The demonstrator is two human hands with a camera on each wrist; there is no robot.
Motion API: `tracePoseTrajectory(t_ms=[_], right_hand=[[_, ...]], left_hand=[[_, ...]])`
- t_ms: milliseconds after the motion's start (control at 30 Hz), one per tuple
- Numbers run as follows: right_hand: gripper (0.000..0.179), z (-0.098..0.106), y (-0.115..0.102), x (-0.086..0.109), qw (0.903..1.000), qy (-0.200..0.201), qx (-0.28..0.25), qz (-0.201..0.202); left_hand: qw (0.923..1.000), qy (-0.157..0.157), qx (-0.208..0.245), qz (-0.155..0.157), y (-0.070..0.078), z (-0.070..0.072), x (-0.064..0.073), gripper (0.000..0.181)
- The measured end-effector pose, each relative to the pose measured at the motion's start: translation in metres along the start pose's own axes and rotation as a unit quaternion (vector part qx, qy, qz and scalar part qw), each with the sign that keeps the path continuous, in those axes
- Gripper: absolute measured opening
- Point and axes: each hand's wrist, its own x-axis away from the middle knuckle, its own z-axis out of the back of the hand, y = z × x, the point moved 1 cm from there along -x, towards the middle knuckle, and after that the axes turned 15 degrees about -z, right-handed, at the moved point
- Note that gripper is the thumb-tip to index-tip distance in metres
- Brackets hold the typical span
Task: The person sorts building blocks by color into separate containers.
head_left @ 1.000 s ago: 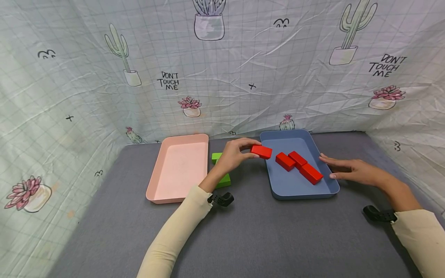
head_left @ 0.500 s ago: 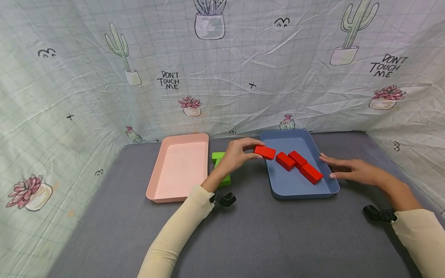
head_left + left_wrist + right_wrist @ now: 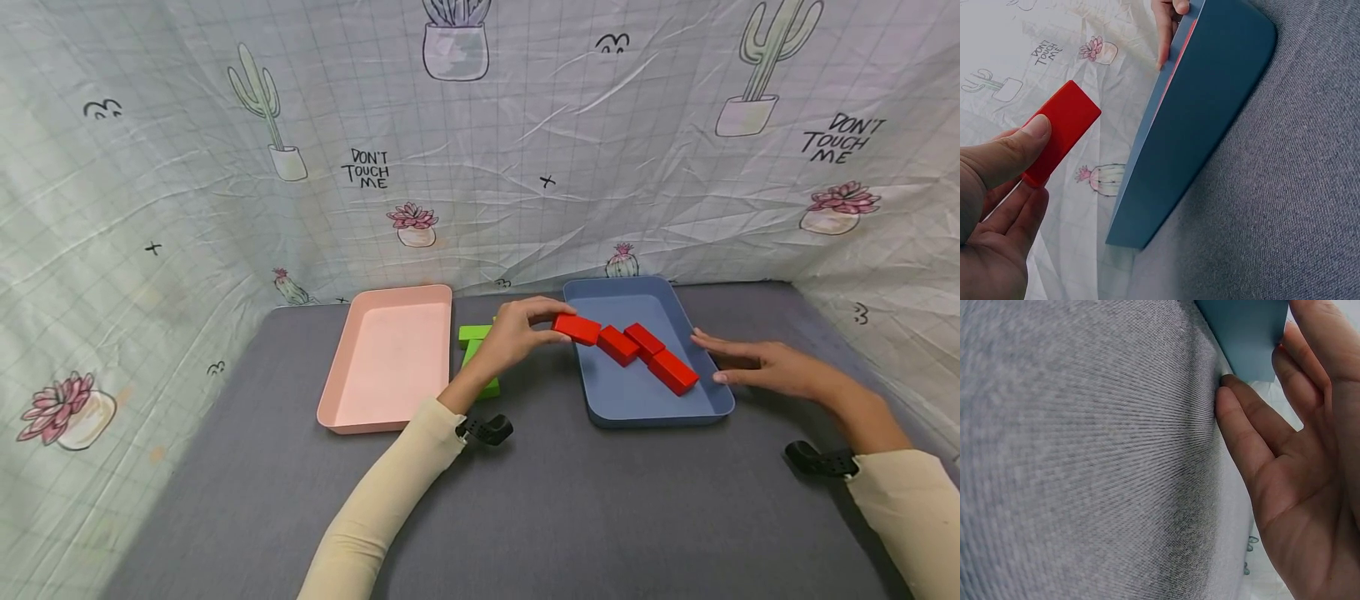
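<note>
My left hand (image 3: pixel 513 335) pinches a red rectangular block (image 3: pixel 577 328) between thumb and fingers, above the left rim of the blue tray (image 3: pixel 622 400). In the left wrist view, the held block (image 3: pixel 1063 134) is raised, tilted, beside the outer wall of the blue tray (image 3: pixel 1191 125). Inside the tray lie three more red blocks (image 3: pixel 672 372) close together; the held one overlaps the leftmost in the head view. At the tray's right side is my right hand (image 3: pixel 772 367), fingers extended along the rim. The right wrist view shows its fingers (image 3: pixel 1244 428) beside the tray wall.
A pink tray (image 3: pixel 393 358) stands to the left on the grey cloth-covered table (image 3: pixel 570 508). Green blocks (image 3: pixel 474 333) lie between the two trays, partly hidden by my left hand and forearm. A cactus-print sheet (image 3: pixel 480 167) hangs behind.
My left hand has shifted a little to the right with the red block, bringing it over the blue tray's left edge. The right hand stays in place at the tray.
</note>
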Motion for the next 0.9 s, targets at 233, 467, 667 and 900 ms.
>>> tracePoseTrajectory(t_ms=[233, 467, 667, 900], right_hand=[[0.071, -0.001, 0.001, 0.0, 1.0, 0.002, 0.001, -0.003], [0.071, -0.002, 0.002, -0.001, 1.0, 0.003, 0.0, -0.004], [0.071, -0.002, 0.003, -0.001, 1.0, 0.005, -0.001, -0.004], [0.07, -0.002, 0.003, -0.001, 0.9999, 0.01, 0.002, 0.0]], left_hand=[[1.0, -0.001, 0.003, -0.004, 0.001, -0.004, -0.002, 0.04], [0.9999, -0.015, -0.003, -0.004, 0.004, -0.006, -0.003, 0.04], [0.9996, -0.025, 0.007, -0.008, 0.007, -0.008, -0.004, 0.04], [0.9983, -0.03, 0.049, -0.007, 0.011, -0.013, -0.006, 0.038]])
